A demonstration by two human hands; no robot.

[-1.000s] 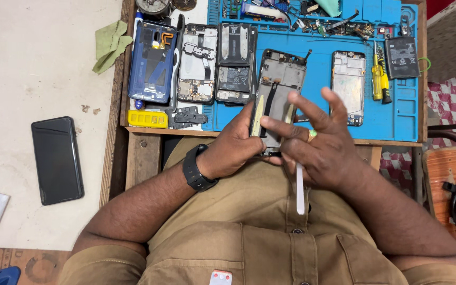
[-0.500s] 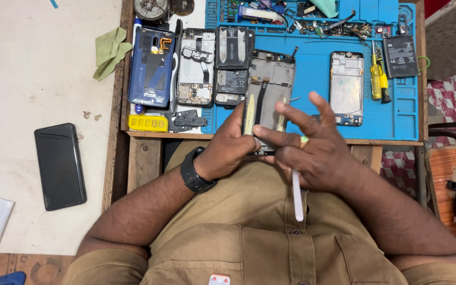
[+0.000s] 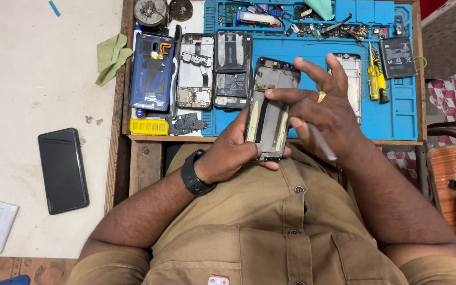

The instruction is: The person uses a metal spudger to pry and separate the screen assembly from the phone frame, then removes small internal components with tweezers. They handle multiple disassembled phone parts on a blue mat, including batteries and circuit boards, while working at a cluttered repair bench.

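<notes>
Hands meet over the near edge of the blue mat (image 3: 391, 119). I see my left hand (image 3: 233, 150) clasped around the lower end of an opened phone frame (image 3: 270, 108), holding it upright above my shirt. My right hand (image 3: 325, 113) presses fingertips on its upper edge while pinching a thin grey tool (image 3: 322, 141). Three more opened phones (image 3: 193, 71) lie on the mat beyond.

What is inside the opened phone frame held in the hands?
The phone frame, gripped by the left hand, shows a bare dark cavity with two pale yellowish strips along its sides. The right hand covers its right edge; the lower end is hidden behind fingers.
</notes>
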